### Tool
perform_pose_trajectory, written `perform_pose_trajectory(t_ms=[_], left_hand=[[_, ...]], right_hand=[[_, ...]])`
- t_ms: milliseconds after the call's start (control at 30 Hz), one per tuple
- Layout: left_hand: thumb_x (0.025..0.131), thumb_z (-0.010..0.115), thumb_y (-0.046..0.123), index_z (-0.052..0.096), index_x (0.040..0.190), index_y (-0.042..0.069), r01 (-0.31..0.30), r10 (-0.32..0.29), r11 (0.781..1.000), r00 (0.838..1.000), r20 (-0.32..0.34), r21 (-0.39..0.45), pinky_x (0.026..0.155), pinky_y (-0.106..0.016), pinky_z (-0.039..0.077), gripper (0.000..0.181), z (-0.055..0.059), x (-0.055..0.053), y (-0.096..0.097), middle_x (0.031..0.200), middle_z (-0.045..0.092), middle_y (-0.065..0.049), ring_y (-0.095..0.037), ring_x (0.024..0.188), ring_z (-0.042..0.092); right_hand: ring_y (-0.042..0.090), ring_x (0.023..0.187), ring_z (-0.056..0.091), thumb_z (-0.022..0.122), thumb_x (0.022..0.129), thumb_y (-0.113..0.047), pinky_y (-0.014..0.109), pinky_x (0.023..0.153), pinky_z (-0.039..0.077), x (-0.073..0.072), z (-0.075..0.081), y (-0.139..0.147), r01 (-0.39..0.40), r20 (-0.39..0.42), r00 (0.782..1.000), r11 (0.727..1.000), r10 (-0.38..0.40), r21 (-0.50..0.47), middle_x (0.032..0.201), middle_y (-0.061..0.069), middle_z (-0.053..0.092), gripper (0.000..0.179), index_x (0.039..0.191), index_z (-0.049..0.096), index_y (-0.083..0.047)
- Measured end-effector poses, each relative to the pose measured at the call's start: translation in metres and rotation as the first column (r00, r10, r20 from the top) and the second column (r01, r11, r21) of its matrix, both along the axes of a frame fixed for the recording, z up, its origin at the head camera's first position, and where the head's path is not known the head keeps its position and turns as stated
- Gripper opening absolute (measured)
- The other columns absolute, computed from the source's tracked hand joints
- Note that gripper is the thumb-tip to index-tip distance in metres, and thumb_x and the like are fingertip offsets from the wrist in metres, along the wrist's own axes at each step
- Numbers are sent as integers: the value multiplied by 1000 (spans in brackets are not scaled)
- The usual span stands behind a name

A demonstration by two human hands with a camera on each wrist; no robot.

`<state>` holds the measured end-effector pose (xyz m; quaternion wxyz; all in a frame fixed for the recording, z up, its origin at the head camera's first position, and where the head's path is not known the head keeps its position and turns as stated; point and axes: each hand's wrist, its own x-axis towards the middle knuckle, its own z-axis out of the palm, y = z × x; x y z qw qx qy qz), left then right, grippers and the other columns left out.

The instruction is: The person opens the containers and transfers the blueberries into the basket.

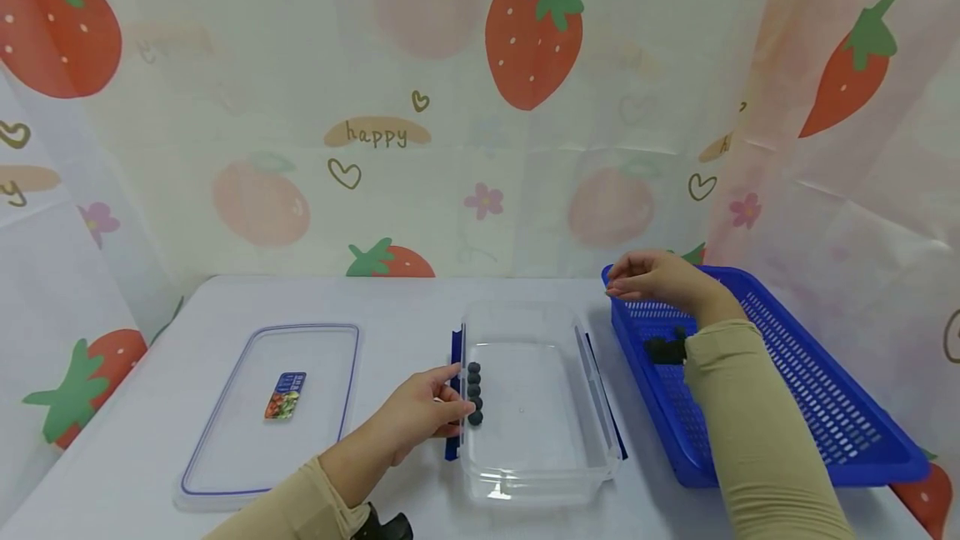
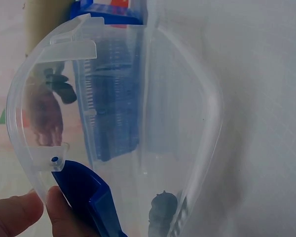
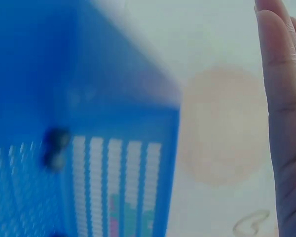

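Note:
My left hand (image 1: 420,419) pinches the left wall of a clear plastic box (image 1: 525,473), beside its blue latch (image 2: 89,192). Just inside that wall runs a row of several dark blueberries (image 1: 474,390), near the thumb. Seen from the left wrist, the berries (image 2: 163,212) show dark through the plastic. My right hand (image 1: 671,282) is raised over the far left corner of a blue basket (image 1: 795,348); no object shows between its fingers. In the right wrist view, blurred dark berries (image 3: 55,148) are in the basket, and the hand (image 3: 286,98) is partly cut off.
A clear lid with a blue seal (image 1: 225,440) lies flat on the left of the white table (image 1: 397,298), bearing a small printed label (image 1: 285,396). Fruit-patterned curtains (image 1: 450,190) hang behind and at both sides. A black wrist camera (image 1: 664,350) sits under the right wrist.

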<state>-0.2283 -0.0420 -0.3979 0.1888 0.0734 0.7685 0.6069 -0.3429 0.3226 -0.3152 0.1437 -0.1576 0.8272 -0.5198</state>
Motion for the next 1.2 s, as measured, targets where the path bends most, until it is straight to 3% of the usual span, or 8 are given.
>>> perform_pose_trajectory(t_ms=[267, 633, 833, 1200], left_hand=[[82, 68, 13, 28, 143, 4, -3, 3, 1000, 1000, -3, -16, 70, -28, 55, 73, 1, 1, 0, 84, 50, -9, -15, 72, 58], [82, 68, 13, 29, 142, 4, -6, 6, 1000, 1000, 4, -10, 69, -28, 55, 72, 2, 1, 1, 84, 51, -9, -16, 72, 59], [81, 69, 15, 30, 142, 5, -14, 14, 1000, 1000, 18, -17, 70, -28, 55, 74, 2, 1, 1, 85, 52, -9, -16, 73, 59], [81, 69, 16, 30, 142, 5, -9, 9, 1000, 1000, 13, -22, 70, -28, 55, 74, 4, 1, 1, 85, 52, -10, -17, 75, 60]], right_hand=[[30, 99, 61, 63, 86, -11, 38, 85, 50, -6, 2, -45, -47, -37, 998, 998, 48, 32, 103, 17, 62, 27, 108, 56, 3], [37, 103, 58, 65, 85, -10, 41, 86, 49, -16, -9, -103, -119, 44, 992, 992, 118, 35, 101, 17, 63, 23, 105, 59, 0], [27, 95, 63, 65, 85, -9, 37, 83, 52, -19, -19, -133, -169, 87, 983, 982, 162, 80, 101, 17, 64, 19, 101, 61, -1], [31, 95, 62, 64, 83, -4, 34, 80, 53, -21, -43, -162, -190, 192, 965, 981, 177, 49, 105, 24, 61, 17, 99, 62, 0]])
